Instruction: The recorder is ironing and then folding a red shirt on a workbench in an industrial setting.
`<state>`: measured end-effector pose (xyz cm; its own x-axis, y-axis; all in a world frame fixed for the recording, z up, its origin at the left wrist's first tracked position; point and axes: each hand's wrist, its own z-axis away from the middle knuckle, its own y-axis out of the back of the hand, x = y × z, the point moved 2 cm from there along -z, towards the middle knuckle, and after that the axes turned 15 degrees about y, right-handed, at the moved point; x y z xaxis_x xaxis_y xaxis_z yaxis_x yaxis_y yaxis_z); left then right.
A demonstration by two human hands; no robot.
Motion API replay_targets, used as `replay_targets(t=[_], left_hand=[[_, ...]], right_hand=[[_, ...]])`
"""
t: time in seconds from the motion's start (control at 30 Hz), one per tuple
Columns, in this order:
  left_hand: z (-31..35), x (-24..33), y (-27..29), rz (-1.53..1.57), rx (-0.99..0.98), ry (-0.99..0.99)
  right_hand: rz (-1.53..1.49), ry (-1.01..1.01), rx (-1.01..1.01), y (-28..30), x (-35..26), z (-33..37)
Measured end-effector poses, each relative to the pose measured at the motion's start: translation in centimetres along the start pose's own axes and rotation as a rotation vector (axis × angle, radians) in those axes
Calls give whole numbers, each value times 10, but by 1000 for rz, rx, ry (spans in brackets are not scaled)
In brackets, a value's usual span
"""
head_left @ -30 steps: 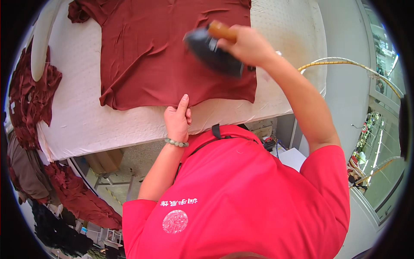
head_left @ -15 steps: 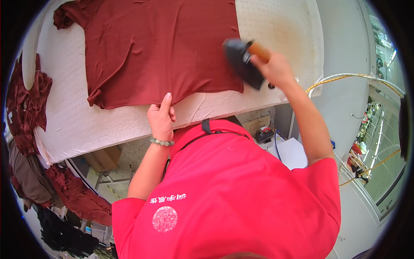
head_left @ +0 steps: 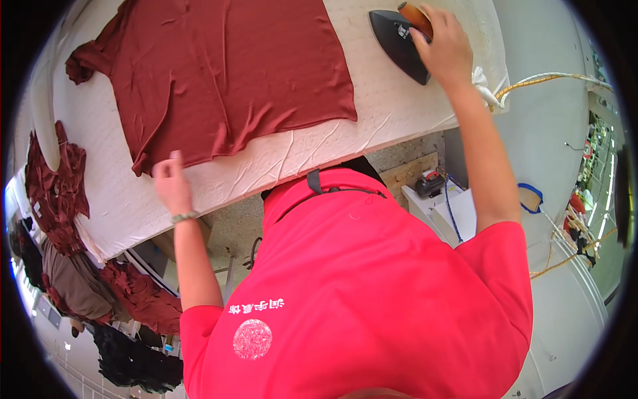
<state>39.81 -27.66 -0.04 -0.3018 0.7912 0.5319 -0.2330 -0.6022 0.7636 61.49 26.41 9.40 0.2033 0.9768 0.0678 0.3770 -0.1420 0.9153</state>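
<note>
At the far left, crumpled dark-red clothes (head_left: 56, 193) hang beside the padded white table (head_left: 119, 179). Next comes the dark-red shirt (head_left: 266, 66), spread on the table with its upper end out of view. Its visible sleeve (head_left: 86, 61) is bunched, and a long fold runs down the left side to the lower corner, so that side looks yet to be pressed. Near that corner is the left hand (head_left: 174, 186), fingers partly curled and blurred; nothing shows in it, and I cannot tell whether it touches the hem. A ridge runs down the shirt's middle, while farther right the cloth lies flatter, apparently smoothed, though small ripples line the bottom edge; the work seems only partly done. Right of the shirt and apart from it is the dark iron (head_left: 395, 50), with the right hand (head_left: 448, 50) wrapped around its wooden handle (head_left: 413, 16).
</note>
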Motion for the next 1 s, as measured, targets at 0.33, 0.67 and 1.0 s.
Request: replay_targets(t=[0.33, 0.67, 1.0], left_hand=[[-99, -31, 69, -409, 60, 86], [-45, -57, 71, 692, -129, 484], [-13, -43, 67, 394, -182, 232]], right_hand=[[-1297, -725, -608, -26, -121, 107], [-1485, -926, -476, -7, -20, 146], [-931, -1122, -309, -29, -81, 176]])
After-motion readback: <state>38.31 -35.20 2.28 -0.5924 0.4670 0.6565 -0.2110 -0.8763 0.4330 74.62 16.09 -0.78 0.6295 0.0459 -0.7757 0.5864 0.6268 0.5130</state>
